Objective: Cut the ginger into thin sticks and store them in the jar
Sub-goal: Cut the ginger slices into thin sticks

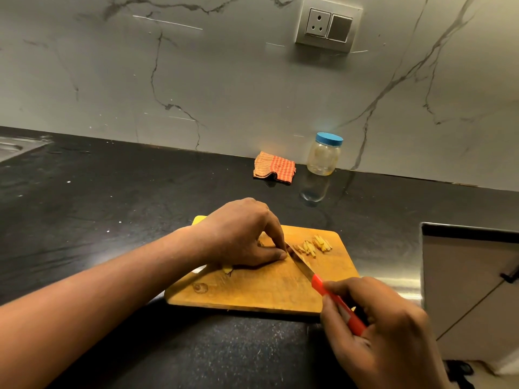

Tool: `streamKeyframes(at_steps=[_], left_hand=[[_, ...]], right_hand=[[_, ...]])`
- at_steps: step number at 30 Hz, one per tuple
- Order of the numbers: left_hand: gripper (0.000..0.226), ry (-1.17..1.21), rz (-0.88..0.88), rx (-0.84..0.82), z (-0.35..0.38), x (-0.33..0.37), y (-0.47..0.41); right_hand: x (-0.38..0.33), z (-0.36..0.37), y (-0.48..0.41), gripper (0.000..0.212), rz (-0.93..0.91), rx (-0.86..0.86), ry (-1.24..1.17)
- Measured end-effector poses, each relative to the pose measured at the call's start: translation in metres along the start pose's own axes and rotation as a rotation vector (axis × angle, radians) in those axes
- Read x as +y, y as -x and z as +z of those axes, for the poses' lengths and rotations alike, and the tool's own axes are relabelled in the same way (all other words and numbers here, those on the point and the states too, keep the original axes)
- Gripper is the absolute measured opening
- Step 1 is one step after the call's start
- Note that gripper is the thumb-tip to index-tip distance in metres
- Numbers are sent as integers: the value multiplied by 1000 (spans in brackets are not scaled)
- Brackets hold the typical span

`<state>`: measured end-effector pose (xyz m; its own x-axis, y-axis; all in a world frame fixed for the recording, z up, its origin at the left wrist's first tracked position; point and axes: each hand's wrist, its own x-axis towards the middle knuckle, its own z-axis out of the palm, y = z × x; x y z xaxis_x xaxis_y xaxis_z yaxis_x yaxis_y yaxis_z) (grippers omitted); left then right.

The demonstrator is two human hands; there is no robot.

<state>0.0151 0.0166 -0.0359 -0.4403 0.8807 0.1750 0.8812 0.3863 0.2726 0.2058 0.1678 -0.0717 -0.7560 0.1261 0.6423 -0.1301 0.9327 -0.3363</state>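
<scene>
A wooden cutting board (252, 293) lies on the black counter. My left hand (241, 234) presses down on a piece of ginger, mostly hidden under the fingers; a yellow bit of ginger (227, 268) shows below the palm. My right hand (384, 329) grips the red handle of a knife (303, 265), whose blade rests on the board right against my left fingertips. A small pile of cut ginger sticks (316, 245) lies on the board to the right of the blade. The clear jar with a blue lid (323, 154) stands shut at the back by the wall.
An orange checked cloth (273, 167) lies folded left of the jar. A steel sink (16, 147) sits at the far left. The counter ends at the right, where a cabinet (471, 290) drops away. A wall socket (328, 23) is above.
</scene>
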Motion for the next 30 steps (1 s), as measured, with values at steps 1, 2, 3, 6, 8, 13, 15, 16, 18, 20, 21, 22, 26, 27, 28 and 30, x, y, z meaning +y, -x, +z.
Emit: streamKeyframes(at_steps=[1, 2, 3, 6, 8, 13, 15, 16, 18, 20, 21, 22, 26, 27, 28, 30], left_hand=[[20, -3, 8, -2, 0, 0, 0], [21, -5, 15, -5, 0, -1, 0], [21, -5, 22, -8, 0, -1, 0], [22, -3, 34, -13, -1, -3, -1], [22, -2, 42, -14, 0, -4, -1], [22, 6, 39, -21, 1, -5, -2], [22, -5, 33, -24, 0, -4, -2], [22, -17, 28, -28, 0, -4, -2], [23, -44, 17, -30, -1, -3, -2], [24, -55, 8, -30, -1, -3, -2], [24, -51, 4, -29, -1, -3, -3], [24, -41, -2, -28, -1, -3, -2], [20, 44, -25, -10, 0, -3, -2], [20, 83, -42, -8, -1, -3, -2], [19, 121, -64, -9, -2, -2, -1], [19, 183, -98, -15, -3, -2, -1]], right_hand=[[0, 0, 0, 13, 2, 2, -2], [0, 1, 0, 13, 4, -1, -6], [0, 1, 0, 14, 4, -7, -11], [1, 4, 0, 14, -6, -21, -18], [2, 6, -1, 13, -17, -20, -15], [2, 9, -7, 14, -46, -85, 41], [1, 11, -12, 13, -61, -114, 62], [0, 12, -13, 12, -68, -121, 71], [-1, 13, -15, 11, -74, -132, 75], [0, 9, -11, 12, -83, -130, 75], [1, 5, -8, 12, -93, -119, 72], [2, 2, -5, 12, -101, -104, 62], [7, -4, 2, 12, -84, -21, 32], [8, -4, 2, 12, -69, -7, 23], [7, -5, 1, 13, -54, 4, 5], [7, -8, -2, 15, -31, 8, -35]])
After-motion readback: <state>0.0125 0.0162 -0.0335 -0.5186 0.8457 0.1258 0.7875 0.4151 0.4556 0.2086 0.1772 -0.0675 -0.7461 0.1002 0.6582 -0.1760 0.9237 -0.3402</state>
